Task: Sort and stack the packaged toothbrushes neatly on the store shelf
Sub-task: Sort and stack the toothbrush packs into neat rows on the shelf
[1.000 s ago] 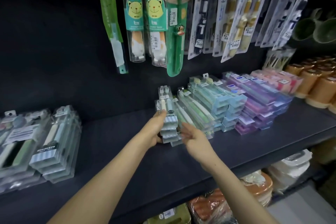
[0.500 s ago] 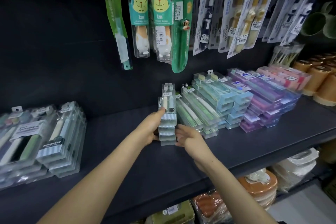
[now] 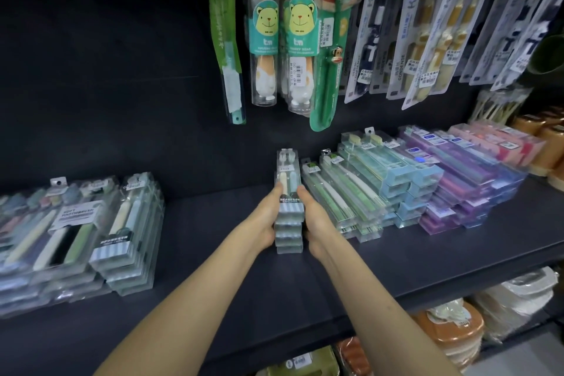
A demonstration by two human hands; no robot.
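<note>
A narrow stack of clear toothbrush packs with striped grey bottoms [image 3: 289, 207] stands on the dark shelf [image 3: 213, 253] at the middle. My left hand [image 3: 265, 223] holds its left side and my right hand [image 3: 317, 227] holds its right side, thumbs lying on the top pack. Right of it lie stacks of green packs [image 3: 341, 201], light blue packs [image 3: 393, 180], purple packs [image 3: 464, 180] and pink packs [image 3: 503, 143]. At the far left sit more stacks of clear packs [image 3: 76, 238].
Children's toothbrushes in bear packs [image 3: 280, 30] and long carded toothbrushes [image 3: 427, 24] hang from the back wall above the stacks. Orange cups [image 3: 549, 143] stand at the right end. The shelf below holds orange and white containers [image 3: 457, 327].
Both hands closed in on the narrow striped stack, the right hand moving from the front to its right side. The stack now stands squared up, apart from the green packs.
</note>
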